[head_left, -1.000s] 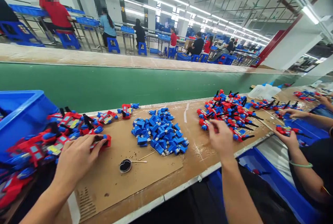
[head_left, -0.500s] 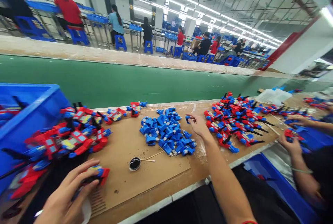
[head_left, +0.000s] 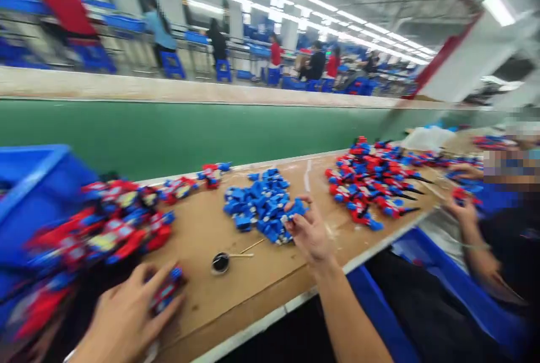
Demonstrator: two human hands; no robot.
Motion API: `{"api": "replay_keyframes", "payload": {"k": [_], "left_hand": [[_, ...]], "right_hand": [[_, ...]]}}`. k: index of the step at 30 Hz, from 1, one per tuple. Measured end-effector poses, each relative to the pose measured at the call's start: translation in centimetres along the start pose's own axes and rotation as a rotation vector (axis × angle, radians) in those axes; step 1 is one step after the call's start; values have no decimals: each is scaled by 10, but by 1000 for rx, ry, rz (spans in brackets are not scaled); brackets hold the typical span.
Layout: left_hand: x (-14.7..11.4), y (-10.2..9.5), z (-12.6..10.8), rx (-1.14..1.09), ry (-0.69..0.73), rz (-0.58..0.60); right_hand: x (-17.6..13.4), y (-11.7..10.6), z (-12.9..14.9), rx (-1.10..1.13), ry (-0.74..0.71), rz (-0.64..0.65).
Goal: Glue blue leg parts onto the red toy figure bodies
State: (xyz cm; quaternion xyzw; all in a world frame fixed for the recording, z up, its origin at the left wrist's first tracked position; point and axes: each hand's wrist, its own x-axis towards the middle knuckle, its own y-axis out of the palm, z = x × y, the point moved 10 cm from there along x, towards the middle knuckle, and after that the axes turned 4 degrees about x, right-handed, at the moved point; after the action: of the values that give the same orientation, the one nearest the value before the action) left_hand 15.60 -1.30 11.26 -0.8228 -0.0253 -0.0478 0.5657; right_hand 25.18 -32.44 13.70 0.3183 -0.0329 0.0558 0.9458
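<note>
My left hand [head_left: 135, 304] is closed around a red and blue toy robot [head_left: 169, 288] at the lower left, low over the cardboard sheet [head_left: 202, 307]. Fingers cover much of that toy. Between the fingertips of my right hand [head_left: 313, 236] is a small blue plastic part [head_left: 297, 208] with a white bit, at the right edge of a pile of similar blue parts [head_left: 257, 202]. A small round pot of black liquid [head_left: 220, 263] stands on the cardboard between my hands, with a cotton swab [head_left: 240, 255] leaning on it.
A heap of red and blue toys [head_left: 113, 222] lies at left beside a blue bin [head_left: 37, 183]. Another toy heap [head_left: 369, 180] is on the right. A green conveyor belt [head_left: 211, 132] runs behind. At far right, a co-worker's hands [head_left: 464, 208] handle toys.
My right hand has moved from behind the blue pile's right side toward me, its palm turned up with the blue part. The toy in my left hand has been turned. The view has swung slightly right.
</note>
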Motion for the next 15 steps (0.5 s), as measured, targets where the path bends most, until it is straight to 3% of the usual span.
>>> {"api": "replay_keyframes", "payload": {"k": [3, 6, 8, 10, 12, 15], "left_hand": [[-17, -3, 11, 49, -111, 42], [-26, -21, 15, -93, -192, -133], [-37, -33, 25, -417, -281, -301], [-52, -27, 38, -874, -421, -410], [-62, -8, 41, -1297, -560, -424], [-69, 14, 28, -1677, -677, -378]], "right_hand": [[-6, 19, -21, -60, 63, 137], [-14, 51, -30, -348, 4, 317], [-21, 80, -34, -639, -57, 496], [-26, 109, -39, -903, -134, 682], [-29, 132, -45, -1075, -211, 839], [-30, 149, -61, -1205, -241, 1013]]}}
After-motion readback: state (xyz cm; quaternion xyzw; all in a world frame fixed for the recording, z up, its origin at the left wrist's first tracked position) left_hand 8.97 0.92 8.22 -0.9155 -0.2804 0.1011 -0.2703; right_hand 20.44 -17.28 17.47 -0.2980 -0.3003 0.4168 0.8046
